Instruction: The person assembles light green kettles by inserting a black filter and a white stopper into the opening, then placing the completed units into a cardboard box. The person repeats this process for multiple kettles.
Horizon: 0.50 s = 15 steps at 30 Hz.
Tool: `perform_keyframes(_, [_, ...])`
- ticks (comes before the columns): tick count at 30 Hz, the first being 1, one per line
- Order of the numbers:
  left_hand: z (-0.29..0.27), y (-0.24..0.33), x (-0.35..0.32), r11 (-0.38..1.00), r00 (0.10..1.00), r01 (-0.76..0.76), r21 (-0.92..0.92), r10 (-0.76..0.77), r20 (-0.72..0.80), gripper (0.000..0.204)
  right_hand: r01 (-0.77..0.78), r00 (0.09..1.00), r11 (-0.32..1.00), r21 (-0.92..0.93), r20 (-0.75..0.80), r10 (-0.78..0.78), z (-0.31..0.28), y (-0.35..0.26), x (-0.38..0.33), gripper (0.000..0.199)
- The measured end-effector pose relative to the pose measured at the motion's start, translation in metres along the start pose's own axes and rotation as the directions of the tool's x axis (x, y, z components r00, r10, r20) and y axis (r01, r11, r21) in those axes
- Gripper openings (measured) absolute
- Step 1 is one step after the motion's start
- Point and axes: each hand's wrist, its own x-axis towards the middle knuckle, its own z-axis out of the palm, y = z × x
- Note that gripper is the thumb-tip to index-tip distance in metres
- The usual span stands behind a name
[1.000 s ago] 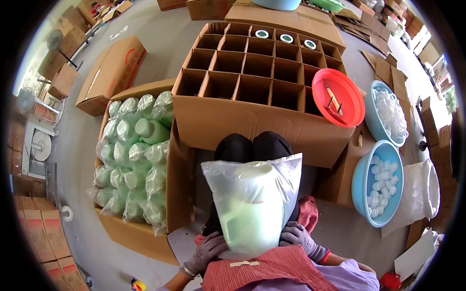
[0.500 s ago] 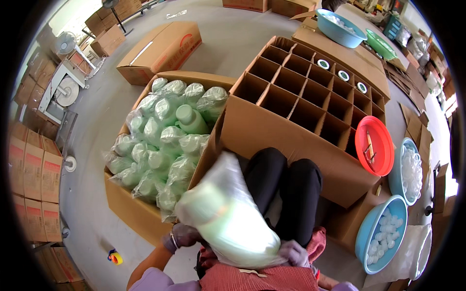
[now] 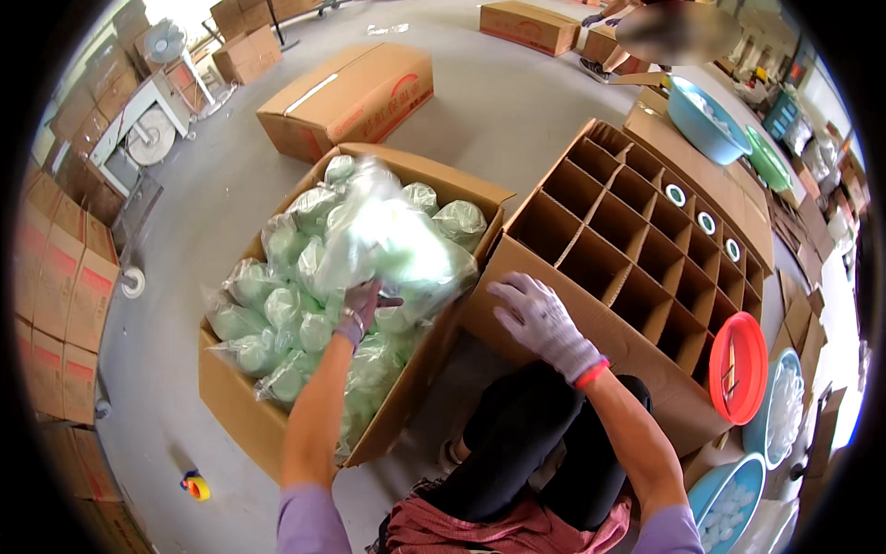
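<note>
A pale-green bottle in a clear plastic bag, blurred by motion, is over the far part of the left carton. Just below it is my left hand in a dark-looking glove, thumb stretched out and fingers apart; its fingertips are close to the bag. Several bagged green bottles lie packed in that carton. My right hand, in a pale knitted glove, is open and empty, near the side of the divided carton.
Three white round pieces with dark rings, one a ring, sit in the divided carton. A red dish with thin tools rests at its corner. Blue basins stand right. A closed carton lies ahead; yellow tape lies on the floor.
The bagged bottle has gone from my lap to over the left carton. My right hand has come off it and moved up beside the divided carton. A person now shows at the back.
</note>
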Motion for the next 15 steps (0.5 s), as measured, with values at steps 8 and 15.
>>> perform_keyframes(8, [0.0, -0.095, 0.104, 0.563, 0.96, -0.219, 0.797, -0.023, 0.279, 0.025, -0.035, 0.966, 0.998, 0.045, 0.258, 0.023, -0.041, -0.064, -0.057, 0.034])
perform_keyframes(15, [-0.015, -0.023, 0.112, 0.693, 0.905, -0.164, 0.702, -0.177, 0.387, 0.019, 0.05, 0.999, 0.989, -0.137, 0.017, -0.048, -0.019, -0.06, -0.077, 0.032])
